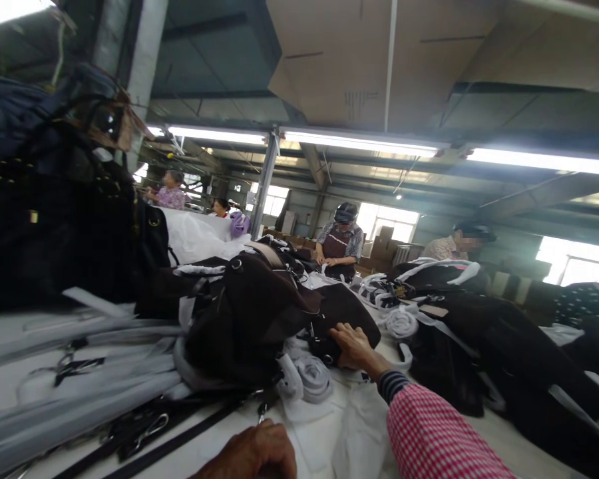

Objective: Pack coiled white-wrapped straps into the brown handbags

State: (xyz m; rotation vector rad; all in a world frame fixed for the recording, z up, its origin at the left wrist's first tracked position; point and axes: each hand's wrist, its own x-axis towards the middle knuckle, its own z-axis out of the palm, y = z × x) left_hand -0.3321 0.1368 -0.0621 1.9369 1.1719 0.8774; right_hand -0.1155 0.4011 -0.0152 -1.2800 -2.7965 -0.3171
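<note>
My right hand (355, 347), in a pink checked sleeve, reaches forward to a black bag (347, 309). Its fingers are curled over the bag's near part. Low in the view, my left hand (262, 451) is partly cut off by the lower edge. Its fingers are closed, and what they hold, if anything, is hidden. Just beyond it is a metal clasp (262, 407) beside a black strap (180, 432). A roll of white wrapped strap (313, 378) lies between the hands. Another dark bag (252, 313) sits left of my right hand.
Black bags (54, 226) are piled high at left. Grey-wrapped straps (94, 392) with hooks cover the left tabletop. More dark bags (499, 339) lie at right, near a white coil (402, 322). A co-worker (340, 239) stands across the table; other people are farther off.
</note>
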